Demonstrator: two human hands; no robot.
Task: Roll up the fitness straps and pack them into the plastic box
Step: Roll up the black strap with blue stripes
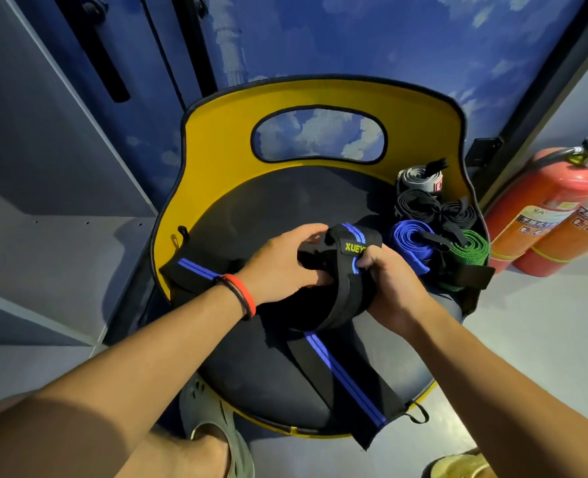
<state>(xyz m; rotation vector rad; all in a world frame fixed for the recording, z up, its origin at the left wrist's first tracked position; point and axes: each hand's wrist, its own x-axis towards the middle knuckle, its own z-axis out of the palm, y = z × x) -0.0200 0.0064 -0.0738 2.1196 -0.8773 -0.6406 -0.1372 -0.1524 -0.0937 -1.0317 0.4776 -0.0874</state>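
The left hand (279, 267) has its grip curled round the half-rolled black strap (354, 236), and the right hand (391, 276) pinches its other side. The strap's loose tail trails over the chair seat (268, 201); rolled straps (411, 239) sit together at the seat's right edge.

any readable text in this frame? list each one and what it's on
"XUEY": yellow-green letters on the loop tab of the black strap that the left hand and right hand grip; any further letters are hidden.
Labels on the fire extinguishers: printed characters, too blurred to read.
Tag on the grey rolled strap: too small to read.
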